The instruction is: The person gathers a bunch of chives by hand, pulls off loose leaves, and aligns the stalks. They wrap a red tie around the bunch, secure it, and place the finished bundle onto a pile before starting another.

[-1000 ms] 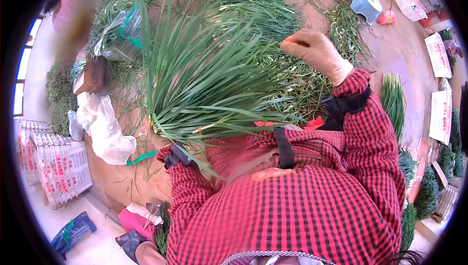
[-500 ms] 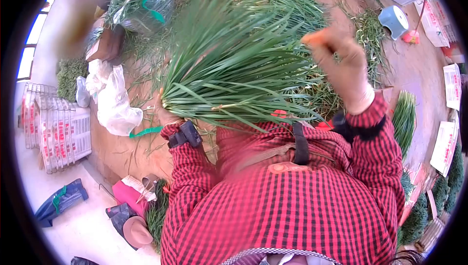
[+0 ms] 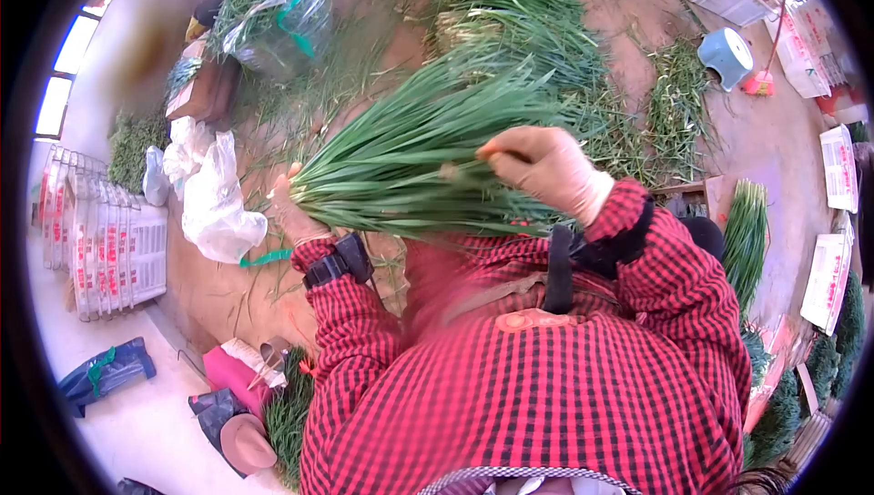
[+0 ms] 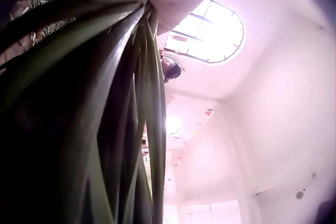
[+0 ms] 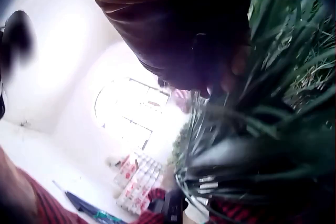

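Leaf bundle (image 3: 410, 154), long axis crosswise, tips rightward.
Left hand (image 3: 289, 211) clamps its base; right hand (image 3: 549, 170) at the leaves, grip unclear.

Leaf bunch (image 3: 401, 163) stretching across the middle here, its base sitting in the left hand (image 3: 293, 213), the right hand (image 3: 546, 167) reaching over its right side. A plastic bag (image 3: 218, 213) is lying just left, crates (image 3: 118, 249) standing farther left. Behind, a leaf pile (image 3: 519, 26) is spreading; a stool (image 3: 726, 58) is standing far right, a hat (image 3: 248, 445) resting near left.
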`<act>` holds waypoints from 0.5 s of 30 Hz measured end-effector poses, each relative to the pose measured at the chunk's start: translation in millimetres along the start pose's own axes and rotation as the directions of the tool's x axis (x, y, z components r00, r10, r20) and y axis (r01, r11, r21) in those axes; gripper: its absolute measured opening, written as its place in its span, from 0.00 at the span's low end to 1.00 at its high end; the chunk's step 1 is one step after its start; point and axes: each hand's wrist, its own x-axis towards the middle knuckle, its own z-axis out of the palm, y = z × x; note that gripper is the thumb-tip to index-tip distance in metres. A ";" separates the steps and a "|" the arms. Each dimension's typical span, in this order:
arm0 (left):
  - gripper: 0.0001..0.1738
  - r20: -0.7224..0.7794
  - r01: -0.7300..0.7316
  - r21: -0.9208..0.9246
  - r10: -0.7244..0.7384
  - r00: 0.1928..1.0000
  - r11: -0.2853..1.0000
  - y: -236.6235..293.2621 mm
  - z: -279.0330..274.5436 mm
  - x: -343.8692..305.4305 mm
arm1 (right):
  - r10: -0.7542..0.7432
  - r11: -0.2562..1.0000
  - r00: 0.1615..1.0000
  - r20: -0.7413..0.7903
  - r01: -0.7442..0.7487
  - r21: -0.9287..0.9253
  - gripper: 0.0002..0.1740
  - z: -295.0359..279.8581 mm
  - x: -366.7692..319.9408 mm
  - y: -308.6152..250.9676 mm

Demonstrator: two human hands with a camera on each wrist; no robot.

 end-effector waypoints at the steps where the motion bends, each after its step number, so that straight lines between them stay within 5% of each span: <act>1: 0.20 0.028 -0.033 -0.033 0.033 0.999 0.999 5.1 11.1 -2.1 | 0.103 0.993 0.994 0.018 -0.104 0.061 0.11 -19.1 0.6 0.9; 2: 0.17 0.032 -0.085 0.019 0.084 0.996 0.996 11.9 20.4 -5.3 | 0.228 0.963 0.972 0.056 -0.233 0.136 0.10 -39.3 1.4 -0.5; 3: 0.16 0.145 0.035 -0.052 -0.027 0.989 0.998 17.8 11.4 4.3 | 0.345 0.909 0.933 0.100 -0.359 0.210 0.10 -58.2 -0.1 -8.3; 5: 0.15 0.090 -0.020 -0.197 0.038 0.995 0.980 25.2 47.1 -3.1 | 0.327 0.892 0.935 0.136 -0.353 0.281 0.10 -73.4 -4.4 -8.0; 8: 0.12 0.341 0.075 -0.255 0.017 0.940 0.964 25.7 46.2 15.7 | 0.251 0.898 0.935 0.249 -0.321 0.301 0.12 -57.5 -11.5 -10.3; 11: 0.08 0.250 -0.089 -0.176 0.132 0.959 0.980 19.3 57.6 6.2 | -0.056 0.995 0.969 0.242 0.075 -0.070 0.20 -11.8 -24.9 -14.9; 13: 0.06 0.261 -0.065 -0.217 0.122 0.958 0.974 19.9 58.3 1.3 | -0.224 0.887 0.962 0.154 0.267 -0.378 0.23 18.5 -32.9 -15.3; 15: 0.06 0.284 -0.059 -0.223 0.123 0.951 0.973 18.5 58.1 2.5 | -0.078 0.940 0.978 0.196 0.138 -0.311 0.17 30.6 -25.1 -9.2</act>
